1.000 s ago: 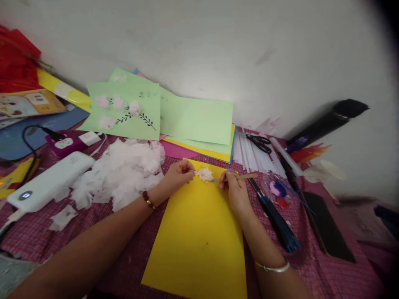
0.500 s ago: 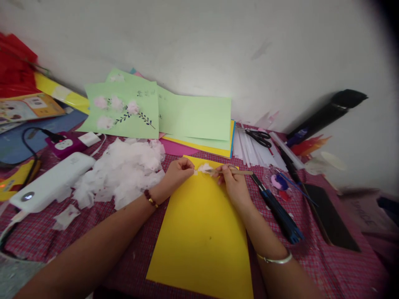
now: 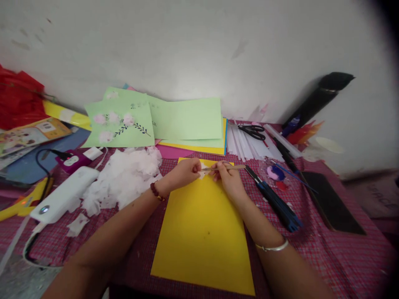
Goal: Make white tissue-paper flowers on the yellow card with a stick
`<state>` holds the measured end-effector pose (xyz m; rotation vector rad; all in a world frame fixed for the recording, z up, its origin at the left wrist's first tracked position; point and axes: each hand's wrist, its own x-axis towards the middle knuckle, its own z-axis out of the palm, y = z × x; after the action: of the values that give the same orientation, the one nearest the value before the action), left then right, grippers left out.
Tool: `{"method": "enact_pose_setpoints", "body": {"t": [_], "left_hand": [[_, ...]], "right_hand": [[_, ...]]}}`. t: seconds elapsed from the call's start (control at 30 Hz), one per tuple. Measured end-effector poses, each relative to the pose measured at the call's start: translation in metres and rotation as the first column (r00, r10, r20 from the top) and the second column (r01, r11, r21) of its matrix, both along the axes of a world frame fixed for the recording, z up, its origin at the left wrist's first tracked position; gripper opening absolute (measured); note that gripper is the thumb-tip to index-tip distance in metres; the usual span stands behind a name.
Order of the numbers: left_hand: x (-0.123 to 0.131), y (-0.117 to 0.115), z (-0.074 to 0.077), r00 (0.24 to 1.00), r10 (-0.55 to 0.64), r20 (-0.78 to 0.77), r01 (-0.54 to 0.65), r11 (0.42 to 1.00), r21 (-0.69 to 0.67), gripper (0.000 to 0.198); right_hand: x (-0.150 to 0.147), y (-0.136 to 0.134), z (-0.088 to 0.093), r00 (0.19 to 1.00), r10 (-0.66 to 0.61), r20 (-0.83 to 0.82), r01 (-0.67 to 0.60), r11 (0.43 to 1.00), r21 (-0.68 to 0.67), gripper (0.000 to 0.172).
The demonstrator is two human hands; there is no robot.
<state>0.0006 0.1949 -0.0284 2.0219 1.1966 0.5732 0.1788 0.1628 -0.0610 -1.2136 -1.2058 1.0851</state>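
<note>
Near the far edge of a yellow sheet [image 3: 204, 232], my left hand [image 3: 187, 171] is closed, its fingertips pinching a small piece of white tissue paper [image 3: 202, 173]. My right hand [image 3: 229, 180] grips a thin wooden stick [image 3: 238, 167] lying nearly level across the fingers. The stick's left tip touches or overlaps the tissue beside my left fingertips; which, I cannot tell. A heap of white tissue pieces [image 3: 127, 172] lies left of the sheet. To the right of my right hand rests a utility knife [image 3: 274, 201], blade out.
Green sheets with pink tissue flowers [image 3: 121, 124] lean at the wall. Scissors [image 3: 254, 132] lie on white strips [image 3: 238, 145]. A white power bank [image 3: 65, 193], purple socket [image 3: 73, 161] and yellow glue gun [image 3: 26, 203] are left. A dark phone-like slab [image 3: 330, 201] lies right.
My left hand has moved closer to the stick's tip and now covers part of the tissue. My right hand keeps its hold on the stick. The camera view has shifted slightly.
</note>
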Motion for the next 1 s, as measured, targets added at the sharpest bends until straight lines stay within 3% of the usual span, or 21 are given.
{"method": "enact_pose_setpoints", "body": {"t": [0.1,0.23,0.33,0.47,0.53,0.63,0.73,0.87,0.93,1.0], "left_hand": [[0.005,-0.001,0.000,0.996,-0.015,-0.087,0.022,0.997,0.079,0.009],[0.005,0.000,0.003,0.998,-0.011,-0.062,0.014,0.999,0.049,0.010],[0.002,0.000,0.008,1.000,-0.019,0.018,0.020,0.997,-0.071,0.009],[-0.001,0.001,0.013,0.972,-0.153,0.177,0.200,0.935,-0.292,0.012],[0.000,0.002,0.009,0.976,-0.153,0.153,0.183,0.960,-0.210,0.010],[0.004,0.005,-0.002,0.999,-0.052,-0.003,0.052,0.998,0.023,0.009],[0.005,0.006,-0.008,0.995,-0.015,-0.097,0.024,0.996,0.088,0.017],[0.001,0.004,0.010,1.000,-0.016,-0.025,0.017,0.998,0.063,0.021],[-0.003,0.002,0.025,0.989,-0.094,0.114,0.101,0.993,-0.057,0.022],[-0.005,0.001,0.036,0.944,-0.178,0.279,0.238,0.950,-0.200,0.024]], "right_hand": [[0.002,0.000,-0.002,0.989,-0.075,-0.130,0.073,0.997,-0.023,0.033],[0.003,-0.003,-0.003,0.946,-0.167,-0.279,0.165,0.986,-0.031,0.030],[0.004,-0.007,-0.001,0.934,-0.179,-0.310,0.182,0.983,-0.019,0.028],[0.007,-0.012,0.001,0.914,-0.227,-0.335,0.239,0.971,-0.006,0.026],[0.008,-0.013,0.002,0.909,-0.245,-0.336,0.259,0.966,-0.003,0.025],[0.008,-0.016,0.003,0.926,-0.232,-0.299,0.249,0.968,0.023,0.025],[0.005,-0.018,0.003,0.956,-0.174,-0.238,0.191,0.980,0.050,0.026],[0.004,-0.018,0.001,0.966,-0.157,-0.207,0.171,0.984,0.053,0.027],[0.005,-0.016,0.000,0.955,-0.190,-0.228,0.203,0.979,0.033,0.027],[0.006,-0.014,-0.001,0.944,-0.213,-0.251,0.223,0.975,0.011,0.027]]}}
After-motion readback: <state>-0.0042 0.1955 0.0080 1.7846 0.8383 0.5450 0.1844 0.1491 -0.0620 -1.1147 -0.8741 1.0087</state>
